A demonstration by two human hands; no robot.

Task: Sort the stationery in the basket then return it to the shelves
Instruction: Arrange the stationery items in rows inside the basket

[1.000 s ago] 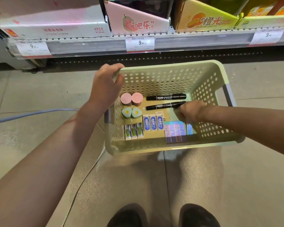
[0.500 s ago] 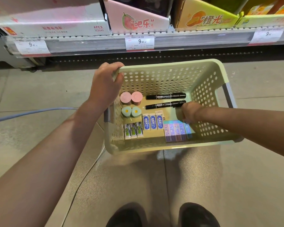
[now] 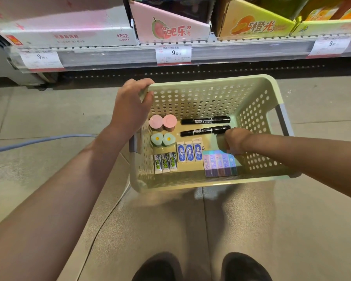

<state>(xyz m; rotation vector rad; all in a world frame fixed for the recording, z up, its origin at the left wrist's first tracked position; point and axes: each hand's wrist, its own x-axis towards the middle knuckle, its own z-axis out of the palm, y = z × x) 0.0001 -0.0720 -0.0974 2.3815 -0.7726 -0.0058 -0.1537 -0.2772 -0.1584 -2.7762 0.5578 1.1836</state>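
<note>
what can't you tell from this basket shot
- Head view: the right hand hides its own fingertips, so any grasp is unclear.
- The right hand covers the far ends of the pastel erasers.
- Print on the blue erasers is too small to read.
- The top edge cuts off the shelf boxes.

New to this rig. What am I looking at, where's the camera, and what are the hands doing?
No robot here: a person's two bare hands, filmed by one wide-angle camera on their head, looking down. Their shoes show at the bottom. A pale green perforated plastic basket sits on the tiled floor before a shop shelf. Inside, sorted in groups: two black markers, two pink round items, two teal items, blue-labelled erasers, green-labelled erasers, pastel erasers. The left hand has a grip on the basket's rim. The right hand reaches inside; whether it holds anything is hidden.
</note>
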